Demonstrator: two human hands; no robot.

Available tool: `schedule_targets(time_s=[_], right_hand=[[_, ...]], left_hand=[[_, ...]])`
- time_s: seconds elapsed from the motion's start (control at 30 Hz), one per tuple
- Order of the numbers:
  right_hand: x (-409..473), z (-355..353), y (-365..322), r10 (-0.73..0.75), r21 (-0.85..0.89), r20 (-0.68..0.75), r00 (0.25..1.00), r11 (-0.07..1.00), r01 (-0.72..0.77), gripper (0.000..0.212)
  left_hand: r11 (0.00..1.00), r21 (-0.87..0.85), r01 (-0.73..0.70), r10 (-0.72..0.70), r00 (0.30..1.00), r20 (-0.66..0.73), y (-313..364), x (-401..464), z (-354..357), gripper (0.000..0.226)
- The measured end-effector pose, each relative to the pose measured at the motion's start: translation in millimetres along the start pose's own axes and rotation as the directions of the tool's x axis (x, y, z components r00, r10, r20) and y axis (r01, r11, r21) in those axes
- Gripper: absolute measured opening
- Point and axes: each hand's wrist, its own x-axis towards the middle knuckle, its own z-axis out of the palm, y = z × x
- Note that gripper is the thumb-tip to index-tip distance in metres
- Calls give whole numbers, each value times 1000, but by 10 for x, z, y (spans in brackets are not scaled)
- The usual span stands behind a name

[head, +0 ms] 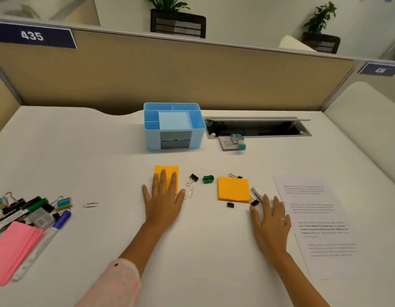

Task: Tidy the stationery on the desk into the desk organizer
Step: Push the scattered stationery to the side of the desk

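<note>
Orange sticky-note pads (233, 189): two (one organizer (173, 126)).

I see a white desk (103, 151) backed by a tan partition (170, 74); a dark blue sign (32, 36) reading 435 sits on its top left, and a second sign (379, 69), blurred, on the right; behind the partition stand two plants in black mesh pots, one (177, 21) near the middle, one (320, 38) to the right; a cable tray (256, 127) with its lid raised is set into the desk near the back; a printed sheet (318, 218) lies flat at the right.
</note>
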Motion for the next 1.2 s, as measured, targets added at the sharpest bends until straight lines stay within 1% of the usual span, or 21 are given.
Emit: schedule_targets(time_s=[0.1, 0.2, 0.33, 0.43, 0.67, 0.77, 0.83, 0.9, 0.97, 1.03, 1.1, 1.13, 1.2], right_hand=[[203, 65, -29, -70, 8, 29, 997, 998, 70, 69], [425, 124, -184, -106, 27, 31, 994, 994, 105, 68], [626, 217, -454, -146, 50, 49, 988, 988, 143, 69], [669, 302, -604, -232, 35, 75, 970, 973, 230, 69], [581, 403, -879, -389, 36, 116, 914, 921, 387, 67], [412, 434, -1064, -390, 21, 117, 913, 920, 391, 67], [248, 460, -1226, -363, 26, 119, 924, 931, 363, 70], [77, 489, -1414, -316, 45, 116, 942, 949, 312, 73], [-71, 520, -1584, -270, 57, 110, 957, 962, 265, 71], [-198, 548, -1740, -242, 55, 113, 964, 970, 238, 68], [-331, 579, -1900, -229, 58, 119, 966, 973, 224, 68], [-396, 592, -1975, -227, 66, 121, 966, 973, 221, 69], [-540, 635, -2155, -243, 70, 125, 962, 969, 236, 70]], left_hand=[[997, 59, -40, 40, 999, 9, 86, 121, 50, 67], [982, 146, -123, 116, 992, 59, 93, 185, 103, 70], [978, 109, -176, 172, 984, 44, 82, 173, 105, 67], [974, 90, -207, 205, 978, 30, 75, 152, 96, 63], [974, 83, -209, 204, 977, 62, 6, 87, 101, 60], [975, 29, -219, 218, 976, 25, -17, -25, -1, 62], [966, 56, -254, 254, 967, 4, -89, -106, -39, 60], [962, 84, -258, 254, 965, 61, -197, -162, -54, 59], [969, 65, -239, 231, 966, 118, -327, -176, -52, 56], [972, 34, -231, 225, 967, 123, -490, -214, -126, 55], [978, 15, -207, 206, 976, 71, -743, -307, -303, 57], [985, 1, -173, 173, 985, 26, -895, -367, -420, 60], [997, -42, -61, 57, 995, -78, -1310, -532, -693, 70]])
